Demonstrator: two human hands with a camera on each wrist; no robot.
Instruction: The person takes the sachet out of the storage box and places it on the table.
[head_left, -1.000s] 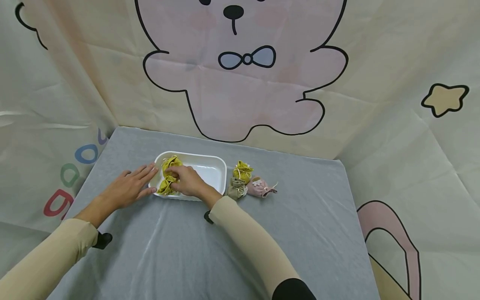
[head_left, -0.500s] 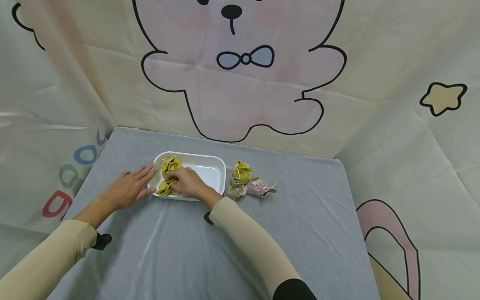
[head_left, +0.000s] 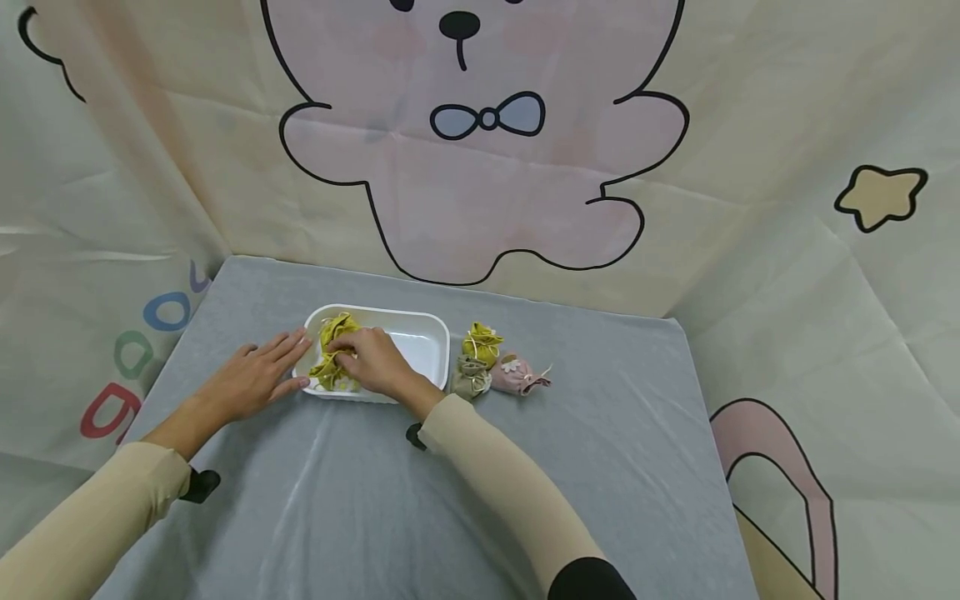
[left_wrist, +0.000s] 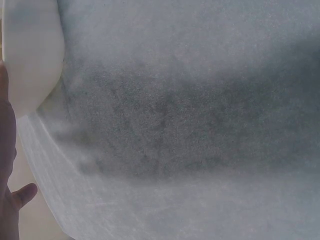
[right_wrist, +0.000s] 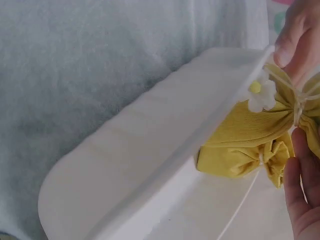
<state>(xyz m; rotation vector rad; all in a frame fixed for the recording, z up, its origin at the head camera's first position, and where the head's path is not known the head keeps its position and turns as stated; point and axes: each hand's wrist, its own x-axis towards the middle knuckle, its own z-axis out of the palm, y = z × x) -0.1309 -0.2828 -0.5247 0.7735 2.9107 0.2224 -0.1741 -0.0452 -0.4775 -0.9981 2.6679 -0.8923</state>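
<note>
A shallow white tray (head_left: 423, 350) holds two yellow drawstring pouches near its left end. My right hand (head_left: 378, 362) reaches over the tray and grips the nearer yellow pouch (head_left: 324, 371), fingertips at its tied neck. In the right wrist view a white flower (right_wrist: 262, 94) decorates this pouch, and the other yellow pouch (right_wrist: 230, 161) lies beside it on the tray floor. My left hand (head_left: 251, 379) rests its straight fingers along the tray's left rim, the thumb (right_wrist: 284, 52) at the edge by the gripped pouch.
Just right of the tray, another yellow pouch (head_left: 482, 342), a grey-green pouch (head_left: 470, 379) and a pink pouch (head_left: 519, 375) sit close together. Grey cloth (head_left: 360, 500) covers the table. A printed curtain (head_left: 487, 200) hangs behind it and along both sides.
My right hand has shifted the nearer yellow pouch slightly, turning it so its white flower shows at the front. The left hand has stayed at the tray's rim.
</note>
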